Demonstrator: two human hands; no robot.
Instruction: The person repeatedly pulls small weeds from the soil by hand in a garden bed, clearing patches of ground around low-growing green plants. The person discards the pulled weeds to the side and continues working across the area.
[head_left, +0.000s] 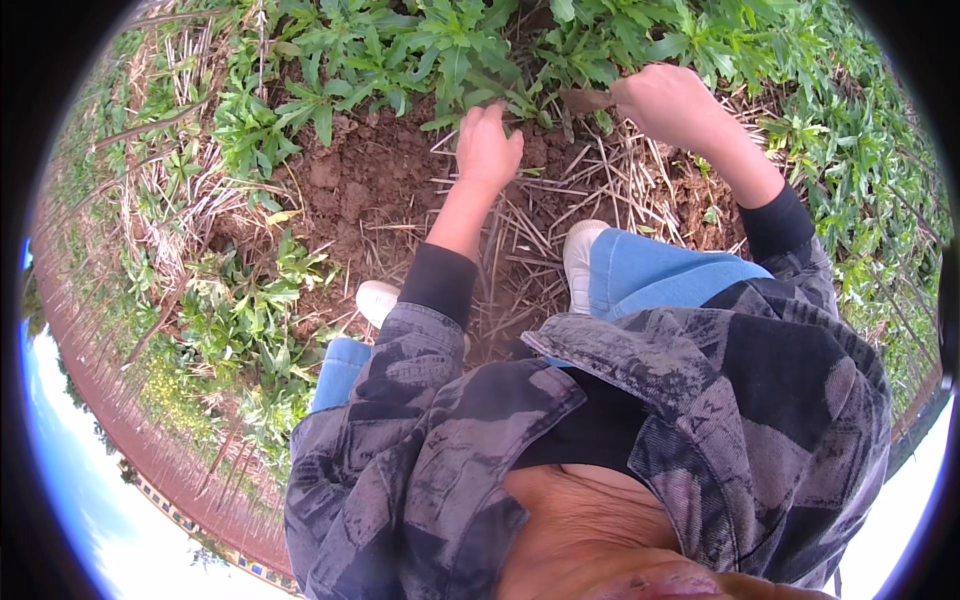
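Leafy green plants (450, 52) grow in a dense band across the top of the head view, above bare reddish-brown soil (360, 165). My left hand (490, 145) reaches down at the lower leaves of one plant, its fingertips partly hidden by foliage; whether it grips a leaf I cannot tell. To the right, my right hand (660, 101) is closed around the end of a brown, flat tool, perhaps a blade (586, 100), that points left at the plant bases. The tool's far end is near the stems.
Dry straw stalks (600, 180) are scattered over the soil between the hands and my white shoes (581, 259). More green plants (255, 300) stand at the left, with thin dry stems (161, 319) rising among them. Dense greenery (862, 150) lines the right side.
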